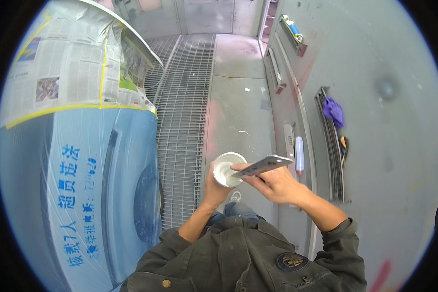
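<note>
A white cup point(235, 155) with pale, creamy liquid inside is in front of my body. My left hand point(215, 189) is wrapped around its left and near side. Above the cup's right side, my right hand point(277, 185) grips a flat, grey metal mixing stick point(267, 164). The stick slants down to the left, and its lower end reaches into the cup. Its wide upper end points up to the right, past my fingers. How deep the tip sits in the liquid cannot be made out.
On the left stands a vehicle under clear plastic film point(82, 185), with taped newspaper point(73, 73) farther up. A metal floor grating point(182, 117) runs beside it. The grey wall at right bears narrow racks point(332, 155), a purple cloth point(333, 112) and a pale blue tube point(299, 153).
</note>
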Demonstrator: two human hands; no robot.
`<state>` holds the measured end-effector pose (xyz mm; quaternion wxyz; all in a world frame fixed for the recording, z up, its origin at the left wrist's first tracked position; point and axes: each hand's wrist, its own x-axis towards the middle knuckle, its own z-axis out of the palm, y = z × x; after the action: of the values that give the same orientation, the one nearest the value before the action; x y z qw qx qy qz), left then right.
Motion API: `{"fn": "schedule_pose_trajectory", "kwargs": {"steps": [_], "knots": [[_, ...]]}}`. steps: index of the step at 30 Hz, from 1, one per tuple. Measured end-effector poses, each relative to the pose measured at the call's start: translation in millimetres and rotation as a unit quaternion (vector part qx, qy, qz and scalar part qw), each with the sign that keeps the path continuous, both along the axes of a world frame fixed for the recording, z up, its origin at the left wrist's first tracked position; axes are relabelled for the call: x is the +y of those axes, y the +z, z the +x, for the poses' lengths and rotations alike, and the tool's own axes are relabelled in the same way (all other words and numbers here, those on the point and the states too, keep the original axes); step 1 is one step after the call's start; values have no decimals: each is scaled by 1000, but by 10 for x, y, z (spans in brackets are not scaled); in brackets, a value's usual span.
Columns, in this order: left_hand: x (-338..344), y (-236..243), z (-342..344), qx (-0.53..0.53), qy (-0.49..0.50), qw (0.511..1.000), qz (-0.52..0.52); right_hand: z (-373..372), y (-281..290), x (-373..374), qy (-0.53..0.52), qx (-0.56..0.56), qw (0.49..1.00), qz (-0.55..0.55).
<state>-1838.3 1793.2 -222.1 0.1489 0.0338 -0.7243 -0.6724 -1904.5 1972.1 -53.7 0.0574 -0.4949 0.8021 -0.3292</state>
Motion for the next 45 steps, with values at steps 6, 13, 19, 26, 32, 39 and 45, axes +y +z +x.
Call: {"fn": "schedule_pose_trajectory", "kwargs": {"steps": [6,13,19,26,32,39,45], "knots": [[230,224,-1501,-24,82,996,11,-1532,104,-135,-130,-58,980,-141],[24,108,-3449,-17,-10,998,54,-3433,-64,-303,-89,-136,983,-80],[-359,23,-5346,29,-101,994,30,-5366,230,-485,68,-29,992,-106],[-962,-23,-7192,18,-80,995,53,-7141,70,-985,12,-41,998,-54],[-1580,-383,-8634,-23,13,997,71,-8817,-170,-1791,35,-86,993,-77],[-2497,-523,-10416,17,95,992,85,-11048,-272,-2797,68,-110,991,-22],[-3281,-228,-11529,-49,218,964,143,-12288,-330,-4053,173,-153,971,-56]]}}
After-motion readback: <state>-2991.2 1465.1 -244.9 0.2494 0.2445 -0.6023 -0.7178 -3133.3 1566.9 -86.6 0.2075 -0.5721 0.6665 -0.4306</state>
